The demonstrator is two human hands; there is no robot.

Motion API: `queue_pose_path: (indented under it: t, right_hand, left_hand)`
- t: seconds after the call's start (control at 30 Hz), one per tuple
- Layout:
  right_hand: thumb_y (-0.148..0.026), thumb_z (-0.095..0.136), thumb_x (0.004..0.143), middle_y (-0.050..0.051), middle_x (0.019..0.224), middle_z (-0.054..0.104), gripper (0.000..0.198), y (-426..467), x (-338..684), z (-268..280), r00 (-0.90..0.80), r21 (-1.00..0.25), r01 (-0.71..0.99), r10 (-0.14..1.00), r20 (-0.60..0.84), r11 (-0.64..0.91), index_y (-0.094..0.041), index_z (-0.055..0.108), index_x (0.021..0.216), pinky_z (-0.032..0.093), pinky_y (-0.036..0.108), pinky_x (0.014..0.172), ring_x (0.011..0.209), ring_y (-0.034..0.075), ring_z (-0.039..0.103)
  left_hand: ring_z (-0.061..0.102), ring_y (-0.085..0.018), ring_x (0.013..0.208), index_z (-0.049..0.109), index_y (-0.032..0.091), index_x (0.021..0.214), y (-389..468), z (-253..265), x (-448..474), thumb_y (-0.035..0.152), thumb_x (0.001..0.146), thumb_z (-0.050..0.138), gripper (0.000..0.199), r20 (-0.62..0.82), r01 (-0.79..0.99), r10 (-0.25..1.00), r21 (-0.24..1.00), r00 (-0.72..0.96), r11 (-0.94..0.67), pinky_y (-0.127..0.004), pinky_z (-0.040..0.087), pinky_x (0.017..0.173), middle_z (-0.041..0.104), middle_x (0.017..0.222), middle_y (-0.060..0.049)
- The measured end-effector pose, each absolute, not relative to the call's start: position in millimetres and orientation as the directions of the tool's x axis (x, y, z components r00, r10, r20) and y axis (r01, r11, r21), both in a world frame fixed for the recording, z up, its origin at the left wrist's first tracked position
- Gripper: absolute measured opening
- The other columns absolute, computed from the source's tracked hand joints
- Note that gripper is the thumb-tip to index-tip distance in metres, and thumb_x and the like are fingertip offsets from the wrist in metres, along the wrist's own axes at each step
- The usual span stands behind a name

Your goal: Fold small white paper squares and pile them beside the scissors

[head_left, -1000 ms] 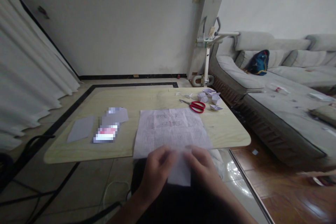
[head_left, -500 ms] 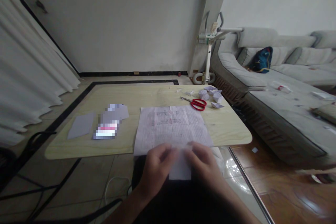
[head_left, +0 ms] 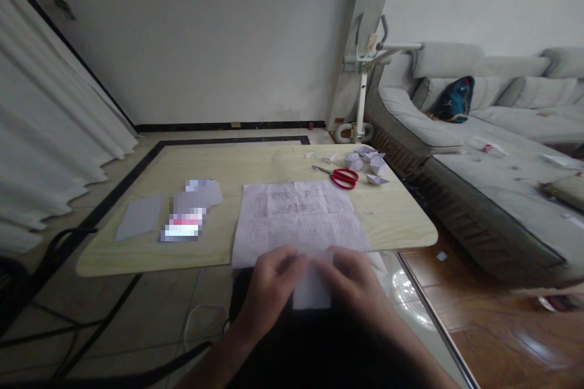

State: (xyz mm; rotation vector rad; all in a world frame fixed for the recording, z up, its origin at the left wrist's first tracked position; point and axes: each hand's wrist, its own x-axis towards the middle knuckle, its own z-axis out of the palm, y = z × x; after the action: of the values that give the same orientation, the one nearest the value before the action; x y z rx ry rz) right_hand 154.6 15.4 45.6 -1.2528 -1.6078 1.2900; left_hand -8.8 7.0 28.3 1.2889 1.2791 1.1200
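Observation:
A small white sheet of paper (head_left: 312, 289) is pinched at its upper part between my two hands, just off the table's near edge. My left hand (head_left: 276, 279) grips its left side, thumb on top. On the right side my right hand (head_left: 353, 273) holds it with thumb and bent fingers. The fingertips are a little blurred, so any fold there cannot be made out. Beyond the hands lies a large creased printed sheet (head_left: 296, 213), overhanging the edge. Red-handled scissors (head_left: 343, 179) rest behind it, beside several folded paper pieces (head_left: 354, 161).
The pale wooden table (head_left: 401, 225) has a loose white sheet (head_left: 139, 217) and a pixelated object (head_left: 185, 225) on its left. A grey sofa (head_left: 493, 194) stands at the right, near a white exercise machine (head_left: 362, 97). A curtain (head_left: 59, 103) hangs at the left.
The right thumb has shifted slightly left toward the left thumb along the paper. The whole view has tilted a little; the table items lie as before.

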Motion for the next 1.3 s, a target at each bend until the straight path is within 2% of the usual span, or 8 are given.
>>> queue_pose_path:
  t: [0.23,0.63,0.83,1.03,1.3]
  right_hand:
    - [-0.046,0.057,0.089,-0.006,0.057,0.032,0.045,16.3,156.2,44.6,-0.276,-0.953,0.301,0.960,-0.051,0.036,-0.021,0.039,0.057,0.026,0.023,0.047,0.053,0.010,0.033]
    - [-0.046,0.057,0.091,-0.005,0.057,0.039,0.042,16.5,157.4,42.7,-0.306,-0.963,0.267,0.950,-0.057,0.028,-0.019,0.047,0.060,0.029,0.022,0.045,0.054,0.010,0.037]
    - [-0.044,0.058,0.091,-0.005,0.058,0.038,0.041,16.1,158.1,44.3,-0.306,-0.956,0.289,0.951,-0.046,0.047,-0.019,0.045,0.060,0.028,0.022,0.047,0.055,0.010,0.037]
    - [-0.044,0.057,0.091,-0.005,0.058,0.039,0.042,16.1,158.1,42.1,-0.307,-0.953,0.297,0.951,-0.030,0.065,-0.019,0.046,0.059,0.029,0.023,0.048,0.055,0.011,0.037]
    - [-0.047,0.056,0.091,-0.005,0.056,0.038,0.044,15.4,157.0,44.2,-0.305,-0.955,0.293,0.951,-0.046,0.048,-0.018,0.047,0.059,0.029,0.023,0.048,0.055,0.011,0.038]
  left_hand:
    - [0.044,-0.012,0.059,0.053,0.018,0.062,6.0,27.7,-9.4,0.037,0.087,0.059,0.032,-0.027,0.143,0.999,0.990,0.037,0.022,-0.020,0.037,0.051,0.044,0.060,0.004]
    - [0.050,-0.013,0.061,0.060,0.017,0.066,5.4,26.7,-10.6,0.037,0.085,0.061,0.028,-0.017,0.155,0.999,0.988,0.031,0.012,-0.021,0.041,0.054,0.052,0.062,0.003]
    - [0.052,-0.014,0.063,0.066,0.016,0.071,5.5,26.0,-11.7,0.037,0.086,0.062,0.025,-0.013,0.156,0.999,0.988,0.040,0.007,-0.022,0.042,0.055,0.058,0.064,0.001]
    - [0.049,-0.013,0.059,0.060,0.017,0.064,6.0,26.9,-10.7,0.036,0.086,0.061,0.028,-0.002,0.157,1.000,0.988,0.022,-0.001,-0.021,0.041,0.052,0.052,0.060,0.003]
    - [0.055,-0.014,0.064,0.065,0.017,0.068,6.4,29.9,-8.5,0.035,0.087,0.061,0.026,0.016,0.141,1.000,0.990,0.011,-0.017,-0.021,0.045,0.057,0.059,0.064,0.002]
